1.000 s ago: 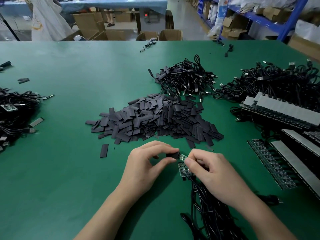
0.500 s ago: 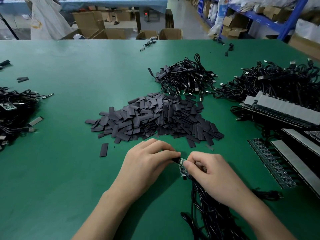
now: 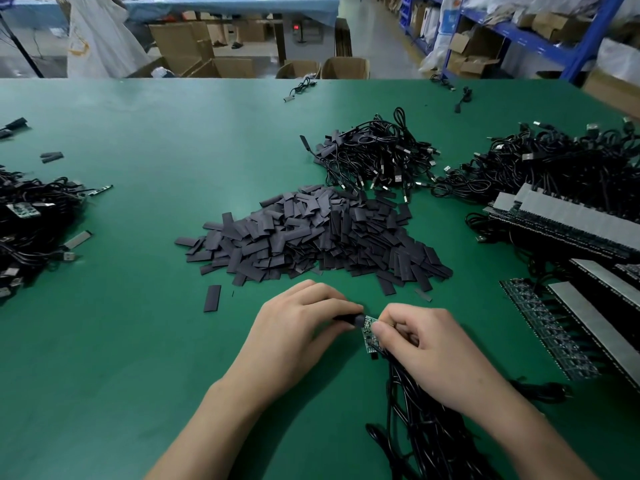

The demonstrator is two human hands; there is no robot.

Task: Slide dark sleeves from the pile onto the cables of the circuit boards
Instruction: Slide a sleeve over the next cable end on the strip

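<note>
The right hand (image 3: 429,351) pinches a small circuit board (image 3: 371,336) steady above its cable bundle (image 3: 426,424) while the left hand (image 3: 298,327) grips a dark sleeve (image 3: 353,319) at the board's end, apparently to push it on, the pile (image 3: 311,237) lying just beyond.

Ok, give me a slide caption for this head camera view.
Left hand pushes a dark sleeve onto a small circuit board pinched by the right hand, near the sleeve pile.

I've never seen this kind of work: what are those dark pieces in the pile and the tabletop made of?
The pile of sleeves looks like matte dark-grey plastic tubing pressed flat, probably heat-shrink: thin strips with no shine. The tabletop seems covered by a green rubbery mat with a dull, smooth finish; what lies beneath cannot be seen.
</note>
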